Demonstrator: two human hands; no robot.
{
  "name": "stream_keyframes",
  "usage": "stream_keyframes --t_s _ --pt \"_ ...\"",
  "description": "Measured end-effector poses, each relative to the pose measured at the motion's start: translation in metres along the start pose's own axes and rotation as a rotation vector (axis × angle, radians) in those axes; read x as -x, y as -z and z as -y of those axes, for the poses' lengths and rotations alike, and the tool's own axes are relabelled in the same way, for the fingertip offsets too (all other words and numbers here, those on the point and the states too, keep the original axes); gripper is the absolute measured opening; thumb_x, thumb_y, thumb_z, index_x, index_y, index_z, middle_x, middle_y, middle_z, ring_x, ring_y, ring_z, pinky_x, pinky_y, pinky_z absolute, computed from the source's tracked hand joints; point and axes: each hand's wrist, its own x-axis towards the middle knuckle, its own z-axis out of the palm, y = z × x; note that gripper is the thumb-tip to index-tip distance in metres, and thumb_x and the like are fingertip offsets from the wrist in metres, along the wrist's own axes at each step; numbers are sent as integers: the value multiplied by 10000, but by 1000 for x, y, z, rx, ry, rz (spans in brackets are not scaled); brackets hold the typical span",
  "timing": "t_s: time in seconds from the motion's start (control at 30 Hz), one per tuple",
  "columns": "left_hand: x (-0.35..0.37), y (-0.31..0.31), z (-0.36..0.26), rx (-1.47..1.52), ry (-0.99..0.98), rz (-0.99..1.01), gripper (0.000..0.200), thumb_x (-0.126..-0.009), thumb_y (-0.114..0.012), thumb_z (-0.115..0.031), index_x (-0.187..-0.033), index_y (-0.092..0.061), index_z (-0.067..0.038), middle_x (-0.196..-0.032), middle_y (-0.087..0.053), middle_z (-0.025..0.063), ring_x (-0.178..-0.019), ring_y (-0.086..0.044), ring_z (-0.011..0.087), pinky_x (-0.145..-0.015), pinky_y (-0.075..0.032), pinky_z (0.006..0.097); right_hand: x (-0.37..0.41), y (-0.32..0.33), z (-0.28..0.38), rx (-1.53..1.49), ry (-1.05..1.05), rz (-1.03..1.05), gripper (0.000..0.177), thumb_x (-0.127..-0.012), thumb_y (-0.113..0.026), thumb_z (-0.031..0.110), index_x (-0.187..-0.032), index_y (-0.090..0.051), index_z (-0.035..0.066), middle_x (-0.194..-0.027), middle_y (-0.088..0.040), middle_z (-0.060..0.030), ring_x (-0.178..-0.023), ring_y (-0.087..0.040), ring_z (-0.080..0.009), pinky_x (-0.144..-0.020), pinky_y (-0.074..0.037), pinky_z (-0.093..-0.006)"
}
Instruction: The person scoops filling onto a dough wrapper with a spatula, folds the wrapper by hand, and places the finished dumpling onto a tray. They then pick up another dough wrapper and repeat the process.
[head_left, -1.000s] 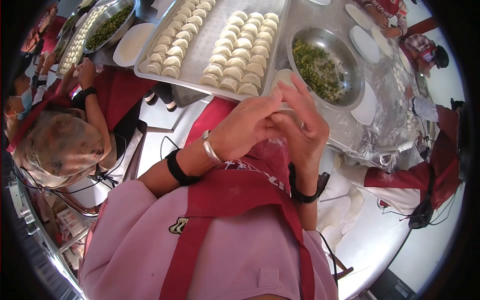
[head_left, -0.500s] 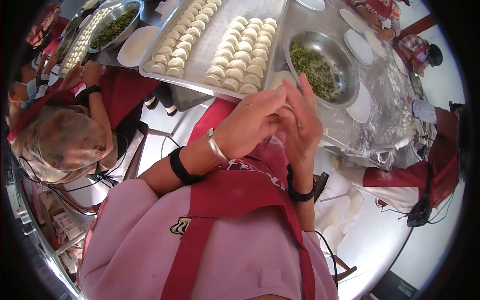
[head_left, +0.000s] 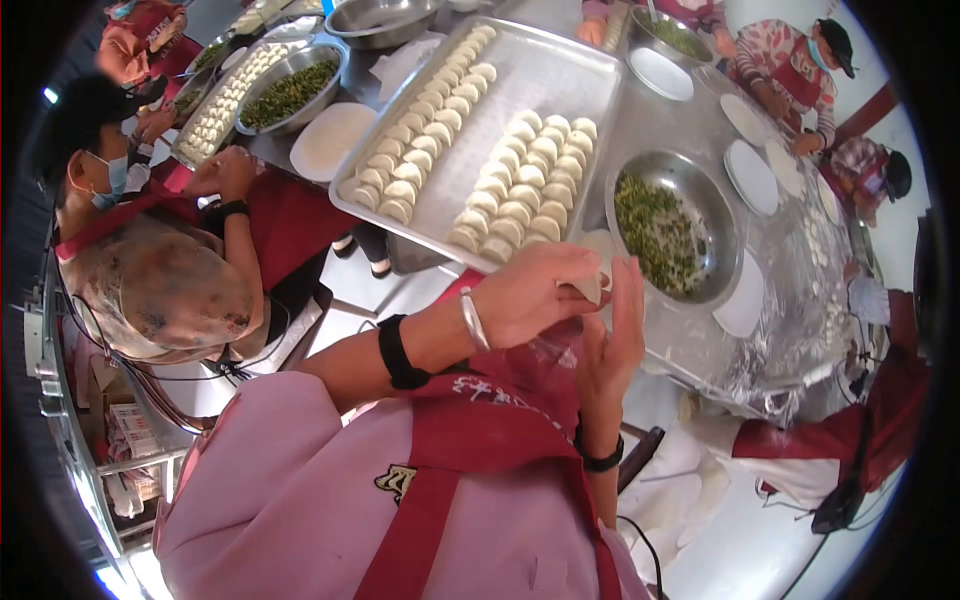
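Head view: dough [head_left: 595,289] pale, partly hidden.

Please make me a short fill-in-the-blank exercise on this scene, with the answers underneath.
The left hand, with a pale dough piece at its fingertips, wears a bracelet coloured ____.
The dumplings lie on the large tray in ____ separate groups.
The filling in the bowl right of the tray is mostly ____ in colour.

Missing words: silver; two; green.
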Motion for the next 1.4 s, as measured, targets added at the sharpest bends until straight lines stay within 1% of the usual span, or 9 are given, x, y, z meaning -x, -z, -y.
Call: stream_keyframes --t_s 0.07,0.2,0.3,0.37,0.47,0.83,0.87,1.07,1.4 --pt "-17 23 -27 -791 -350 157 277 -954 -577 -74 -1206 -536 33 -1140 -603 128 -1035 -621 217 -930 -518 322 6 6 -9 -42 -56 -7 424 -884 -547 49 -1297 -527 -47 -1290 -588 -210 -1268 -498 -413 -1059 -391 -454" --pt "-57 43 -100 -409 -158 -38 312 -920 -521 45 -1226 -482 92 -1135 -594 190 -1092 -641 303 -997 -529 330 26 15 -31 -112 -257 9 277 -913 -540 34 -1164 -621 -51 -1171 -658 -200 -1113 -624 -361 -971 -476 -408" --pt "-105 62 -152 -628 -259 -180 359 -902 -567 34 -1251 -504 87 -1108 -622 163 -1049 -663 264 -970 -541 317 38 16 -42 -124 -351 43 224 -906 -562 22 -1098 -657 -43 -1099 -690 -193 -1026 -669 -337 -928 -507 -384" --pt "-145 84 -173 -735 -387 -267 384 -844 -643 27 -1217 -577 90 -1043 -658 145 -889 -689 219 -786 -597 299 40 16 -46 -128 -408 68 207 -896 -577 15 -1074 -668 -38 -1075 -699 -191 -1004 -678 -329 -921 -511 -377" --pt "-197 103 -192 -854 -414 -357 347 -843 -631 37 -1190 -627 53 -1032 -676 102 -952 -675 185 -858 -570 270 40 15 -48 -132 -496 90 192 -887 -590 9 -1052 -678 -36 -1064 -703 -192 -1004 -681 -326 -924 -510 -375" --pt "-340 138 -172 -1351 -559 -397 294 -783 -650 29 -1064 -732 0 -853 -711 65 -730 -622 104 -671 -514 226 42 8 -76 -170 -707 107 179 -877 -610 3 -1037 -686 -27 -1033 -707 -190 -995 -685 -329 -909 -515 -370" --pt "-348 140 -167 -1335 -566 -417 272 -753 -607 -1 -974 -759 -46 -880 -735 135 -810 -685 198 -764 -539 300 45 7 -79 -175 -725 115 177 -875 -615 4 -1035 -685 -28 -1031 -708 -189 -992 -686 -329 -903 -518 -370" --pt "-377 138 -152 -1514 -601 -406 294 -756 -645 -27 -1028 -754 -58 -807 -715 82 -713 -632 140 -695 -516 275 49 2 -92 -174 -683 132 167 -873 -633 13 -1027 -682 -31 -1015 -707 -192 -966 -691 -330 -867 -530 -369" --pt "-394 148 -145 -1655 -510 -265 221 -778 -651 -111 -971 -760 -112 -978 -723 131 -926 -678 303 -854 -529 356 39 10 -94 -162 -757 141 248 -880 -526 -32 -1075 -679 -48 -1038 -711 -196 -1005 -690 -295 -908 -508 -344"
